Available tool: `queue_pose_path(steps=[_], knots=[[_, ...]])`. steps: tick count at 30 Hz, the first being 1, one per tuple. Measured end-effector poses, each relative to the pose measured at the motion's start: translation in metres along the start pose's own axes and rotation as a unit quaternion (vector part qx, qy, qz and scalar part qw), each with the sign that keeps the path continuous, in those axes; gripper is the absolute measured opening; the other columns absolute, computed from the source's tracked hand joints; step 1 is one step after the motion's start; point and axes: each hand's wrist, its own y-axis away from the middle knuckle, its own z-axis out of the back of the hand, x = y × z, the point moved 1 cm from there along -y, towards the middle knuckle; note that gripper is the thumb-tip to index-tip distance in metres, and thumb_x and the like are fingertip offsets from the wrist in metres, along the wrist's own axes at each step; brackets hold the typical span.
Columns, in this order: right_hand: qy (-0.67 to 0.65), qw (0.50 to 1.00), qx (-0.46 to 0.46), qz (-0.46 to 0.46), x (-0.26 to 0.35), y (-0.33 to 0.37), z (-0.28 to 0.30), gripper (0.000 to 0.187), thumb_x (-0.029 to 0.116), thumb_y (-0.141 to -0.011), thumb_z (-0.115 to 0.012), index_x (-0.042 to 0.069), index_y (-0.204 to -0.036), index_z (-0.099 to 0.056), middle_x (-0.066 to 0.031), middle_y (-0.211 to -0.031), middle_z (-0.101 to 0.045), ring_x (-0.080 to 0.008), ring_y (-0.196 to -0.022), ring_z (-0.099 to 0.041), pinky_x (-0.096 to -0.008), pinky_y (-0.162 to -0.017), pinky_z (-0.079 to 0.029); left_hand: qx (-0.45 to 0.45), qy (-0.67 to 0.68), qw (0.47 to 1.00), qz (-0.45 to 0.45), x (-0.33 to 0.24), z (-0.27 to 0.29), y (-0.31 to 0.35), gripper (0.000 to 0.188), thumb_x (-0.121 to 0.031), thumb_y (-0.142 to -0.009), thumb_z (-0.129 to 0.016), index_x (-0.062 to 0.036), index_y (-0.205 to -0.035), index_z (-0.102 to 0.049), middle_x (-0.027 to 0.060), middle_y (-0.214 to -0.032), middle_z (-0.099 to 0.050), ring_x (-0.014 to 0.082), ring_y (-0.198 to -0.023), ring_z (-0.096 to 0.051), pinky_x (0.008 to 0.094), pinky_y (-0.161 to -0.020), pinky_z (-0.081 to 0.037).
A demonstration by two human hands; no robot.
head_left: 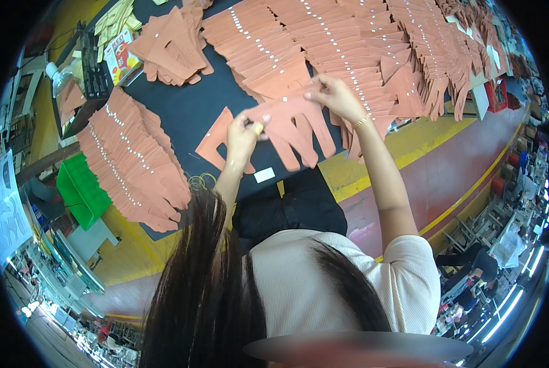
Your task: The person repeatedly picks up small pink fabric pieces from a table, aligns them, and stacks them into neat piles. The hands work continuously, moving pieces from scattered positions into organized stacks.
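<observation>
Left hand (244, 135) and right hand (334, 98), apart from each other, pinch opposite ends of one slotted salmon piece (294, 116) — held above the dark table (204, 92); a loose panel (213, 138) lies by the left wrist, white slip (264, 175) nearer, overlapped rows (250, 43) beyond

Nearer me than my two hands (242, 136) (336, 97), one white label (264, 175) is lying; leftward, one green bin (82, 191) is sitting.
</observation>
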Motion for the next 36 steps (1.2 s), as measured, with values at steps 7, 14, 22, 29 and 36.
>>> queue_pose_path(steps=[7, 14, 22, 29, 36], knots=[[0.249, 0.960, -0.124, 0.039, -0.009, -0.052, -0.009, 0.035, 0.025, -0.081, -0.072, 0.003, -0.107, -0.064, -0.0188, -0.092, -0.069, -0.0372, -0.090, -0.066, -0.0460, -0.076, -0.052, -0.079, -0.116, 0.990, -0.031, 0.016, -0.016, -0.075, 0.021, -0.010, -0.084, -0.074, 0.0045, -0.097, -0.065, 0.0070, -0.079, -0.067, 0.0104, -0.063, -0.063, 0.0207, -0.053, -0.053], [0.222, 0.964, -0.144, 0.036, -0.009, -0.057, -0.011, 0.032, 0.022, -0.081, -0.072, 0.004, -0.106, -0.062, -0.0171, -0.098, -0.068, -0.0367, -0.093, -0.065, -0.0462, -0.080, -0.051, -0.100, -0.174, 0.979, -0.047, 0.011, -0.018, -0.072, 0.025, -0.014, -0.084, -0.075, 0.0056, -0.094, -0.063, 0.0071, -0.072, -0.065, 0.0112, -0.060, -0.064, 0.0226, -0.052, -0.053], [0.252, 0.881, -0.383, 0.117, -0.039, -0.015, 0.048, 0.031, 0.018, -0.077, -0.074, 0.008, -0.105, -0.064, -0.0156, -0.106, -0.059, -0.0363, -0.101, -0.055, -0.0445, -0.090, -0.046, -0.125, -0.336, 0.932, -0.044, 0.005, -0.020, -0.069, 0.046, -0.038, -0.080, -0.079, -0.0022, -0.078, -0.051, 0.0071, -0.058, -0.058, 0.0135, -0.043, -0.056, 0.0262, -0.038, -0.044], [0.336, 0.796, -0.462, -0.198, -0.131, 0.082, 0.143, 0.045, 0.024, -0.076, -0.077, 0.014, -0.118, -0.064, -0.0169, -0.118, -0.057, -0.0378, -0.110, -0.055, -0.0460, -0.092, -0.047, -0.160, -0.396, 0.890, -0.157, 0.019, 0.051, -0.048, 0.050, -0.047, -0.084, -0.073, -0.0018, -0.095, -0.054, 0.0118, -0.069, -0.060, 0.0262, -0.066, -0.059, 0.0370, -0.067, -0.049], [0.285, 0.831, -0.399, -0.261, -0.156, 0.089, 0.151, 0.040, 0.026, -0.077, -0.077, 0.005, -0.109, -0.069, -0.0179, -0.105, -0.064, -0.0342, -0.102, -0.061, -0.0423, -0.089, -0.048, -0.172, -0.513, 0.838, -0.069, 0.051, 0.157, 0.002, 0.057, -0.027, -0.078, -0.079, -0.0003, -0.124, -0.057, 0.0161, -0.103, -0.059, 0.0278, -0.093, -0.056, 0.0380, -0.079, -0.047]])
